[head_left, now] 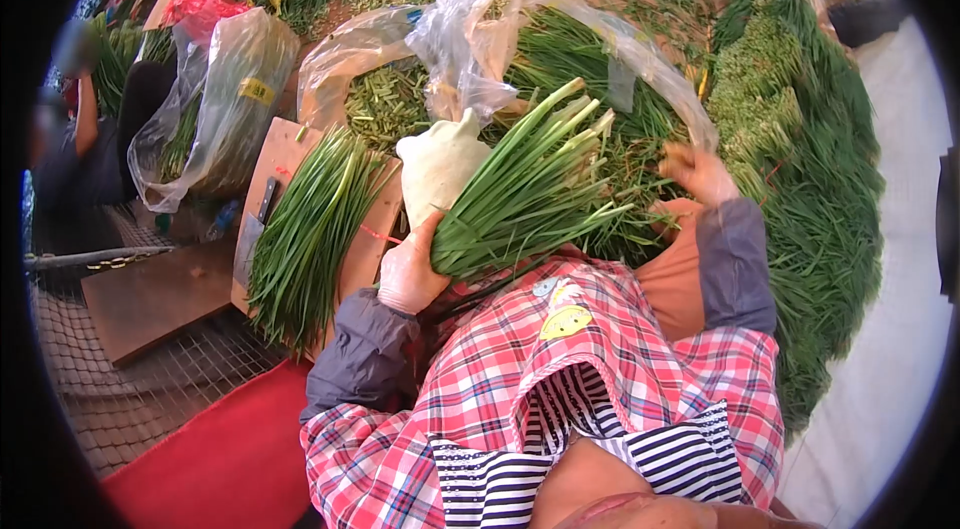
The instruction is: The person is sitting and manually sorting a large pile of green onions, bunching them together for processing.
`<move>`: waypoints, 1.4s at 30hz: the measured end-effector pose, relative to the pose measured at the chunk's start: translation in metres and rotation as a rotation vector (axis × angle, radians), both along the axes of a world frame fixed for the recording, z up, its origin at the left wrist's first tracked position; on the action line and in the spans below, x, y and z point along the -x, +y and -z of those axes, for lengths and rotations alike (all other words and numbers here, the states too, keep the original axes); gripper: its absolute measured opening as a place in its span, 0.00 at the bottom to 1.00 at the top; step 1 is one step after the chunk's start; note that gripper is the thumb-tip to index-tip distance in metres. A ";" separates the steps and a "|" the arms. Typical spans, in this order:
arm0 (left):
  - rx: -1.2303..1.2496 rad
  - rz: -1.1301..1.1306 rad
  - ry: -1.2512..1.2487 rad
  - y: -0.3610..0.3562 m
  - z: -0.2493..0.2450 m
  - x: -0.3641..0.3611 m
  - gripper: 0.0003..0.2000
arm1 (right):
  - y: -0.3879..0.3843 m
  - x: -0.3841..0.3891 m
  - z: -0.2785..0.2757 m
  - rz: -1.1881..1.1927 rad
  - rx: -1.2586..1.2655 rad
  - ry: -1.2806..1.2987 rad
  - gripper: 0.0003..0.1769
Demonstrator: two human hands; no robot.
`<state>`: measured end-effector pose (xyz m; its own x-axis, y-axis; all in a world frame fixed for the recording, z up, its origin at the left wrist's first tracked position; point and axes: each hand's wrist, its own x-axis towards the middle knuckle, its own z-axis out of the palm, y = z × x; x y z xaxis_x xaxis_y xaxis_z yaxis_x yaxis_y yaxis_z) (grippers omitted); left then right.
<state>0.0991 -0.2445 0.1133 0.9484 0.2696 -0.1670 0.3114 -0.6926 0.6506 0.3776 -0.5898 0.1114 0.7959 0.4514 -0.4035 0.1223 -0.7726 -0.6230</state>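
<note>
My left hand (413, 269) is closed around the leafy end of a bunch of chives (530, 184), its pale cut stems pointing up and to the right. My right hand (698, 174) is off to the right of the bunch, above loose greens; its fingers are curled and a little blurred, and what they may hold is hidden. A pale cream, soft-looking piece (438, 164) lies behind my left hand. Another bunch of chives (315, 234) rests on a wooden board (365, 259) to the left, beside a knife (266, 199).
A clear plastic bag (650, 54) spreads open ahead, with chives and trimmed stem pieces (390, 104) in it. A large heap of chives (800, 149) stands at the right. Another filled plastic bag (245, 79) is at the left, near another person's arm (87, 114).
</note>
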 end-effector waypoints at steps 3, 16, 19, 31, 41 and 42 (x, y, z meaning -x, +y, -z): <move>-0.103 0.027 -0.030 -0.002 -0.001 0.003 0.35 | 0.051 -0.017 -0.017 -0.091 -0.322 -0.027 0.41; -0.222 0.096 0.024 -0.001 -0.006 0.003 0.38 | 0.126 -0.010 0.010 -0.484 0.162 -0.077 0.14; -0.197 0.081 0.055 -0.002 -0.004 0.000 0.38 | 0.111 -0.016 0.038 -0.211 -0.348 0.130 0.10; -0.028 -0.003 0.098 0.000 0.007 0.000 0.38 | 0.101 -0.013 0.060 0.181 -0.913 0.323 0.06; 0.225 -0.063 -0.095 0.014 0.044 0.019 0.38 | 0.047 -0.038 0.027 -0.197 0.241 -0.211 0.30; 0.167 -0.082 -0.069 0.007 0.034 0.015 0.37 | 0.070 -0.030 0.025 -0.214 -0.098 -0.151 0.36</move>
<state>0.0840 -0.2374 0.0791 0.9350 0.3208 -0.1512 0.3133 -0.5474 0.7760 0.4078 -0.5203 0.0867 0.7260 0.6467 -0.2339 0.3735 -0.6564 -0.6555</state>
